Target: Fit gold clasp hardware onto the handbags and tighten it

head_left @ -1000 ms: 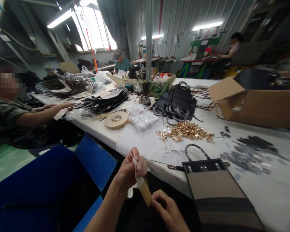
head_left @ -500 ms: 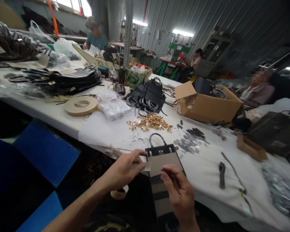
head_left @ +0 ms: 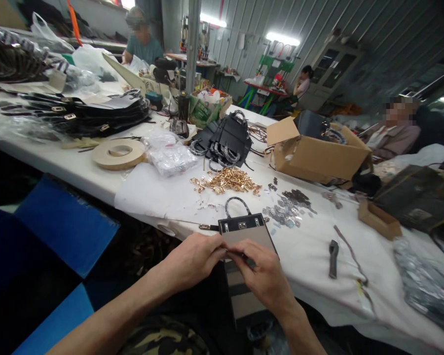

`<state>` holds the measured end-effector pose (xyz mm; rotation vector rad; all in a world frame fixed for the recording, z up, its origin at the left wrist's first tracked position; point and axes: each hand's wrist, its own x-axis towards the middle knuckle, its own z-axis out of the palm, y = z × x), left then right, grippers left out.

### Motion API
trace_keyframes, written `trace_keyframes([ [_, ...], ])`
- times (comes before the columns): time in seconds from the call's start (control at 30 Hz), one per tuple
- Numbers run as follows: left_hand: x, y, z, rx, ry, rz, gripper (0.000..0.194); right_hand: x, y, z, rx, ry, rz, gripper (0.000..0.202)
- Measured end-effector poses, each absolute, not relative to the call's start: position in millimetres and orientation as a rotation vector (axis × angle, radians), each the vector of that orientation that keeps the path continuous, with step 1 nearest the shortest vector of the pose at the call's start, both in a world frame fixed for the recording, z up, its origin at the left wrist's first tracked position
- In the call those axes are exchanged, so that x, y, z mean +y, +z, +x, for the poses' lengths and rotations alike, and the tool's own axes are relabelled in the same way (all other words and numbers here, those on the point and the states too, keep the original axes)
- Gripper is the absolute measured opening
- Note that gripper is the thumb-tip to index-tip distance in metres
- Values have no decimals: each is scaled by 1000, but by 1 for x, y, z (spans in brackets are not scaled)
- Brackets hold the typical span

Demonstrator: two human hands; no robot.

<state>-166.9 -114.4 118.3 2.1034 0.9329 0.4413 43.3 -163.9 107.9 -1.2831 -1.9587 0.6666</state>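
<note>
Two bare hands meet at the fingertips in front of you. Your left hand (head_left: 194,256) reaches in from eight o'clock, your right hand (head_left: 264,271) from four. Their thumbs and fingers bend toward one another, but the tips hide whatever may be between them, so it cannot be told whether either pinches anything.

The relation that counts most is with the long taupe bag panel with black cross-bands and black edging (head_left: 248,235). It lies right behind and beneath the meeting point, its long axis running from between eleven and twelve down to between five and six. Your right hand is the nearer, lying across its width; your left fingertips only reach its nine-o'clock edge. Contact with the panel cannot be made out.

Further out, a black-and-pale wrapped loop handle (head_left: 238,199) arches at twelve, off the panel's far end, and a short black strap with a gold clasp (head_left: 207,227) juts toward ten. On the white-covered table (head_left: 303,266), a heap of small gold metal fittings (head_left: 231,181) sits at twelve, scattered flat grey pieces (head_left: 286,213) at two, a wide roll of cream tape (head_left: 105,159) at ten, and an open brown cardboard box (head_left: 321,159) between one and two.
</note>
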Motion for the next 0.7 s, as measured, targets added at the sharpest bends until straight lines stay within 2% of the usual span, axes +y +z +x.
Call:
trace_keyframes([
  [0.27,-105,118,-159,823,434,2128,23,-170,105,49,-1926,640,-1337,9],
  [0.5,-108,106,-152,785,437,1715,26,-175,91,53,-1833,627,-1247,8],
  [0.7,-104,74,-149,722,480,1313,36,-196,75,53,-1930,331,-949,24],
])
